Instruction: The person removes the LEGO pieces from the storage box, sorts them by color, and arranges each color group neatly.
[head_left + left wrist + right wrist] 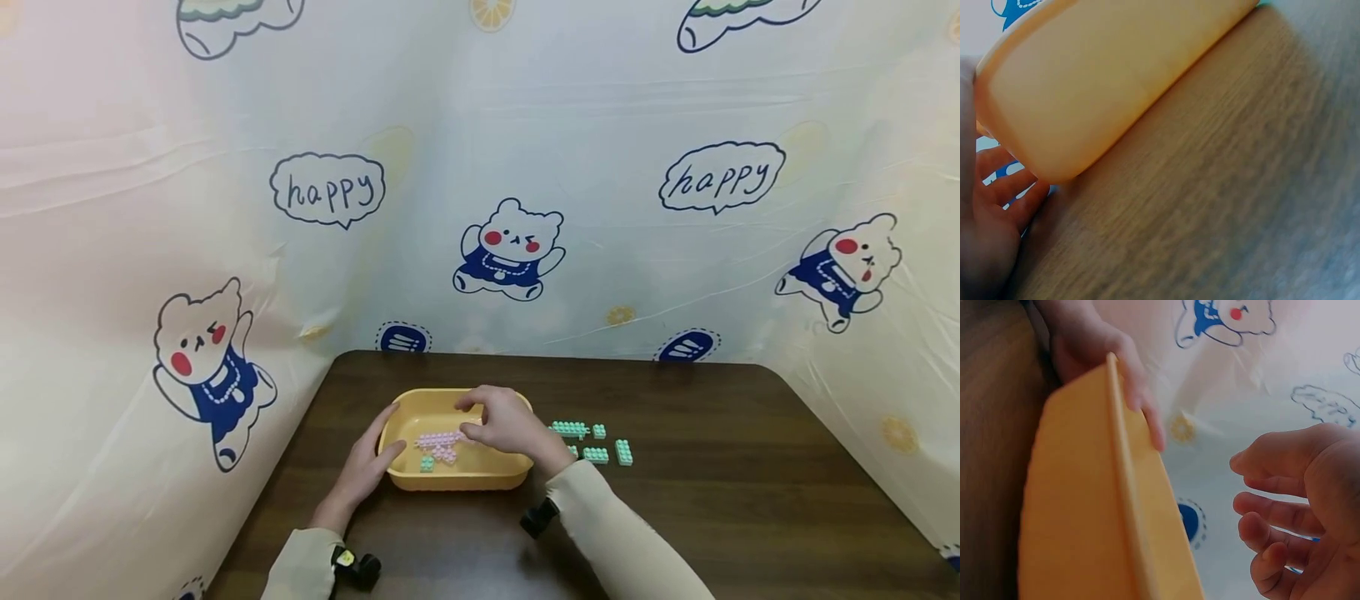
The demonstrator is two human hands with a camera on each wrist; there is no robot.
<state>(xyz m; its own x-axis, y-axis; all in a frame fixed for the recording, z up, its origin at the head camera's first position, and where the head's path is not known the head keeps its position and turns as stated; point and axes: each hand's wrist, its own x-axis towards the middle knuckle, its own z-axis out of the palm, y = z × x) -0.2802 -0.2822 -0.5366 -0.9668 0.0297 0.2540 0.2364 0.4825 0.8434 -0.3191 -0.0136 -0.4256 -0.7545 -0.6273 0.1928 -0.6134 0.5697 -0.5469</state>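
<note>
Nearest: pale sleeves (622, 533) w/ blk wrist cams (367, 572). L hand (358, 468) grips the yellow tray (459, 482) at its L end, thumb over the rim, fingers outside. Tray sits on dk brown table (750, 475). Inside, toward L: one green brick (427, 464), pink bricks (435, 442) just behind. R hand (512, 423) is over tray's R half, fingers loosely bent, moderate thumb-finger gap, nothing held. Other green bricks (596, 456) lie R of tray. Behind: bear-print backdrop (600, 125).
</note>
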